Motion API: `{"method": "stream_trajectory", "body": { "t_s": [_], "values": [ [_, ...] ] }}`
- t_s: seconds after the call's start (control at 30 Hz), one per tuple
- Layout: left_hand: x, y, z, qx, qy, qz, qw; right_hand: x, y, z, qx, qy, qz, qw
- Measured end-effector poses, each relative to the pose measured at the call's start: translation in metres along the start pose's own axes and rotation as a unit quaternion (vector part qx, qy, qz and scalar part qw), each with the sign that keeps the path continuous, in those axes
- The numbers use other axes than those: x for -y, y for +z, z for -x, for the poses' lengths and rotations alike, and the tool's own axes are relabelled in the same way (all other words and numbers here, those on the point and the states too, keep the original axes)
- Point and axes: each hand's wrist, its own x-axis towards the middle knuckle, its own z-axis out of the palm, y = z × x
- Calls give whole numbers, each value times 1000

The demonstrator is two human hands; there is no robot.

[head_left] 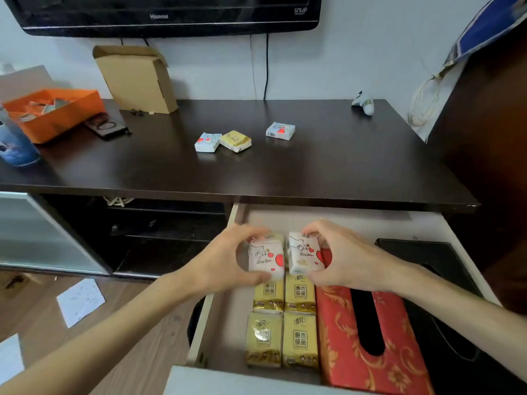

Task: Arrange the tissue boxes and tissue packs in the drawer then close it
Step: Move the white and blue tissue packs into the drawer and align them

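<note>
The pale drawer (225, 306) stands pulled out under the dark desk. Inside lie several yellow tissue packs (300, 339) in two rows, a red patterned tissue box (342, 337) beside them, and a black tissue box (445, 303) at the right. My left hand (225, 260) grips a white heart-print tissue pack (266, 259) above the drawer's back. My right hand (346, 260) grips a second white heart-print pack (303, 253) right beside it. On the desk lie a blue-white pack (207, 141), a yellow pack (236, 141) and another white heart-print pack (280, 130).
The dark desk (328, 166) carries an orange box (54, 115), a cardboard box (137, 78), a dark phone-like item (107, 127), a blue bottle (15, 143) and a small toy (363, 103). A television (165, 15) hangs above. Papers (79, 300) lie on the floor.
</note>
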Motion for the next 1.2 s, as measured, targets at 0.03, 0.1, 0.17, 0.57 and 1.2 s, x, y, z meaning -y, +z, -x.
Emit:
{"method": "stream_trajectory", "body": {
  "t_s": [0.03, 0.1, 0.17, 0.57, 1.2],
  "values": [
    [2, 4, 7, 16, 0, -28, 999, 3, 4, 0, 6, -4, 27, 1000],
    [4, 9, 14, 37, 23, -93, 995, 9, 10, -2, 12, -10, 79, 997],
    [4, 13, 16, 42, 54, -151, 986, 12, 17, -4, 14, -10, 115, 993],
    [6, 28, 10, 42, 115, -236, 964, 12, 33, 3, 45, -15, 212, 976],
    [7, 29, 11, 47, 132, -235, 962, 15, 28, -1, 73, -15, 194, 978]
  ]
}}
